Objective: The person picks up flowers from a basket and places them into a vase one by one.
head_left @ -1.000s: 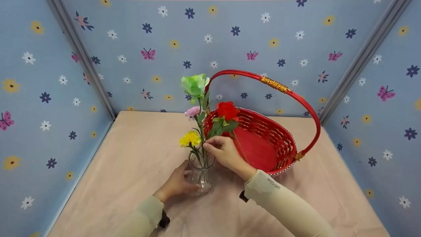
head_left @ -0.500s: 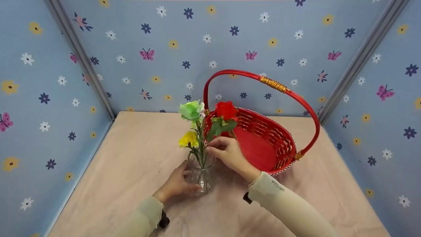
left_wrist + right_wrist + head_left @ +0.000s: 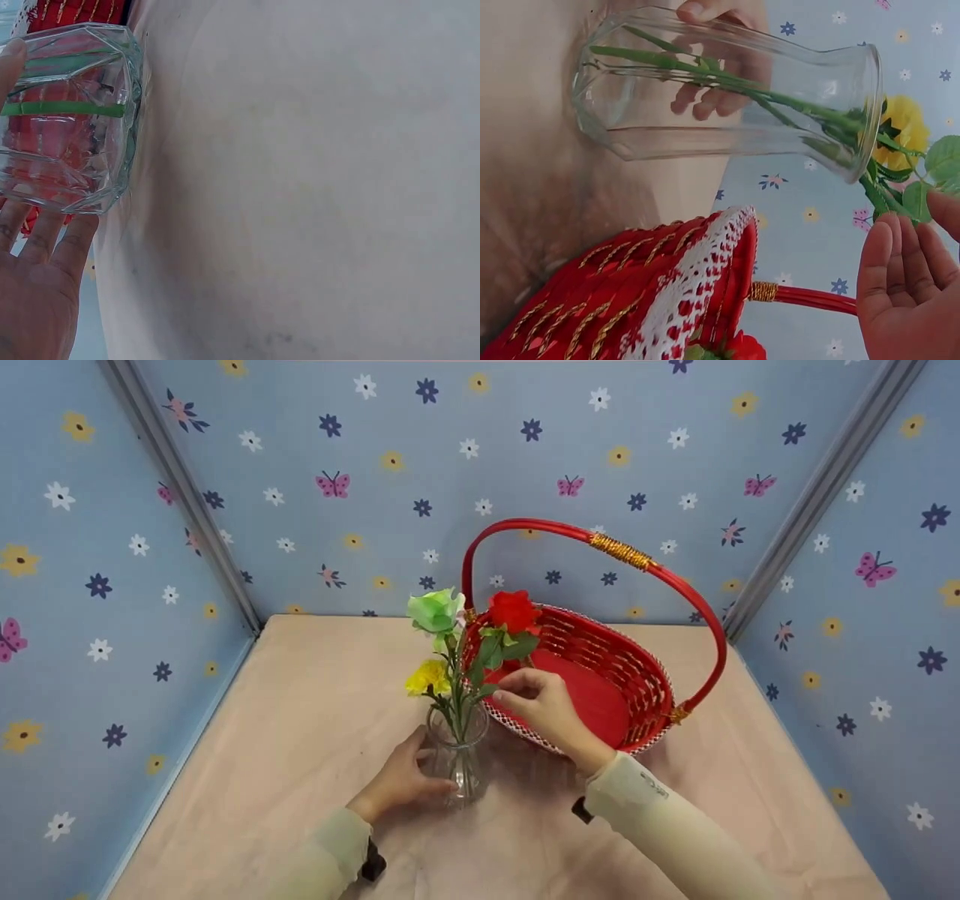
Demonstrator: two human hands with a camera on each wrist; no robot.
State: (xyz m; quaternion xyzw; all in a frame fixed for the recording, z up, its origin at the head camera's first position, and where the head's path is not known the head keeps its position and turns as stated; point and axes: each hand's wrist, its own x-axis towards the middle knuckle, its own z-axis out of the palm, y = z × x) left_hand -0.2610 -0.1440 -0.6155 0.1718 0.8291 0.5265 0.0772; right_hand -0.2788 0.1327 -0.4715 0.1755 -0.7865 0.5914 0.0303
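A clear glass vase [image 3: 459,765] stands on the table, gripped low on its left side by my left hand [image 3: 405,772]. In the left wrist view, the thumb and fingers of that hand [image 3: 41,285] lie on opposite sides of the glass [image 3: 75,150]. Green stems [image 3: 705,75] run down inside it. Above the rim rise a light green rose [image 3: 436,611] and a yellow carnation [image 3: 429,678]; a pink bloom is mostly hidden behind the rose. My right hand [image 3: 551,712] is beside the leaves, thumb apart from the fingers, pinching nothing that I can see.
Behind and right of the vase sits a red woven basket [image 3: 645,690] with a tall arched handle [image 3: 694,596]. A red rose [image 3: 514,611] leans in it, near the green leaves. Patterned blue panels [image 3: 360,510] enclose the cloth-covered table [image 3: 300,697].
The green rose has sunk deeper into the vase, now covering most of the pink bloom. My right hand has then drawn off the stem to the right. The left hand has stayed put.
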